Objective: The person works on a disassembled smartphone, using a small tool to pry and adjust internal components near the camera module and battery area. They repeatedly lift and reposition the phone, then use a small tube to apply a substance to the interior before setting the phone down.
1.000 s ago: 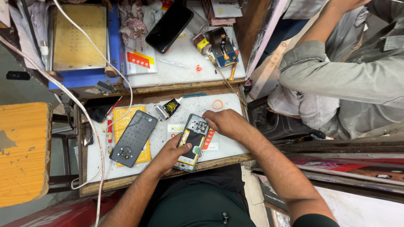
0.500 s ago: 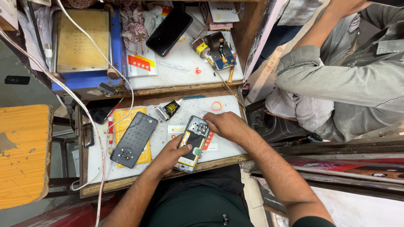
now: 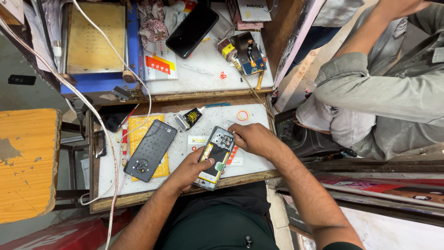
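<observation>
An opened smartphone with its back cover off, showing a yellow-and-black battery and grey circuit parts [image 3: 215, 157], lies tilted on the white work mat of a small wooden bench [image 3: 185, 203], near the front edge and just before the person's body. The left hand [image 3: 192, 167] rests against the phone's lower left side, its thumb laid across the battery area and the fingers curled under the edge, so it holds the phone steady. The right hand [image 3: 254, 139] is closed down over the phone's upper right corner by the camera module, fingertips pinched together on it; whether it grips a small tool cannot be told.

Just left of the phone lies a dark grey removed back cover with a camera cut-out [image 3: 150, 150], resting on a yellow sheet [image 3: 138, 127]. Above the phone sits a small black-and-yellow component [image 3: 190, 117], and to the upper right a thin rubber band ring [image 3: 243, 115].

A white cable [image 3: 99, 120] trails across the bench's left side. On the upper shelf lie a black smartphone, screen dark [image 3: 192, 30], a blue machine with a brass-coloured plate [image 3: 95, 39], and a small blue circuit board [image 3: 252, 58]. At the right sits another person in grey clothes [image 3: 384, 97]. A worn yellow wooden stool [image 3: 27, 162] stands at the left.
</observation>
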### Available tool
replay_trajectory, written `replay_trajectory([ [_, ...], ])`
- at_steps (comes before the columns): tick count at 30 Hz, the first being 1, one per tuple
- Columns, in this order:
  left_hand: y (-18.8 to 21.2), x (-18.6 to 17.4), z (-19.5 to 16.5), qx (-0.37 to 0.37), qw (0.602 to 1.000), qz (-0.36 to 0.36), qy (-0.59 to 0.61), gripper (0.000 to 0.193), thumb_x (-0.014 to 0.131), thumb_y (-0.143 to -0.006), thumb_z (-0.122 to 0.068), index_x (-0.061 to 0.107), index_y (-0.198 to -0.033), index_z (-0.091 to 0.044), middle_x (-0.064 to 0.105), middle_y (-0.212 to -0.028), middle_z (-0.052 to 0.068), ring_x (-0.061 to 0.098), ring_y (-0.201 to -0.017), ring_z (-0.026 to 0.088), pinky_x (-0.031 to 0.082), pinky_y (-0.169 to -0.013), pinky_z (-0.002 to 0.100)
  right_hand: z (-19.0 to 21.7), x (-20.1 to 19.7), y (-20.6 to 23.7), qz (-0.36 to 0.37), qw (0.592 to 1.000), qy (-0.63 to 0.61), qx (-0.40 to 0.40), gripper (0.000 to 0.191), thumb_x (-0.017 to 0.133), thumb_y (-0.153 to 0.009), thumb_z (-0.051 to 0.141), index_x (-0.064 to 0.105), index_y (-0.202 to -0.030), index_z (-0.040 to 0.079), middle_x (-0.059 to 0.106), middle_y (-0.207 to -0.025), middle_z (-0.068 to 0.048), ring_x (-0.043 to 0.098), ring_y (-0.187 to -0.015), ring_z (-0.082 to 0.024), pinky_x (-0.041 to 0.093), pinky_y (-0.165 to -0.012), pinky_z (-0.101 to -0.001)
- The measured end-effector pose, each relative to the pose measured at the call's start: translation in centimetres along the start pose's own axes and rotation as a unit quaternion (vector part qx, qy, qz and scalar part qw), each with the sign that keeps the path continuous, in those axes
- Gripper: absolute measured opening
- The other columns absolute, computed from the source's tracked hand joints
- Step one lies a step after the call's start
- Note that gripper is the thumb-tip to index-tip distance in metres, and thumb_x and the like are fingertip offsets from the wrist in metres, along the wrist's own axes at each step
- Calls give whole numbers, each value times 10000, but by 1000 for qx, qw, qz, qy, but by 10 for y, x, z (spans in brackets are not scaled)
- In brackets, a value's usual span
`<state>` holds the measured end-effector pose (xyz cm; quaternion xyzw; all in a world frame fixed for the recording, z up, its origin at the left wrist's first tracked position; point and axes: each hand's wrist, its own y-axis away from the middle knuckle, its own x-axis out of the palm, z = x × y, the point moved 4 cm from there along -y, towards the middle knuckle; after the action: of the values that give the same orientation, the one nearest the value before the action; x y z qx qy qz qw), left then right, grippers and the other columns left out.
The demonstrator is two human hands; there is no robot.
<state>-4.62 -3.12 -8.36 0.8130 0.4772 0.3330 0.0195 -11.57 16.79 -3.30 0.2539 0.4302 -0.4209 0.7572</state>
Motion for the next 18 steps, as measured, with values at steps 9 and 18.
replay_trajectory([
  [9,-4,-5,3,-14,1000,-1,11,460,592,-963,-97,513,-1406,-1,719,-1161,140,753,-944,206,605,-843,327,1,3,-6,-13,1000,4,14,215,637,-954,255,726,-1098,123,715,-737,-186,701,-716,-394,557,-670,-494],
  [18,-8,-12,11,-5,1000,-8,0,461,597,-970,-114,511,-1413,-19,716,-1180,128,736,-987,205,598,-869,340,-3,-10,12,-79,994,-71,-25,289,616,-919,139,698,-1183,53,746,-835,-186,736,-762,-362,584,-694,-448],
])
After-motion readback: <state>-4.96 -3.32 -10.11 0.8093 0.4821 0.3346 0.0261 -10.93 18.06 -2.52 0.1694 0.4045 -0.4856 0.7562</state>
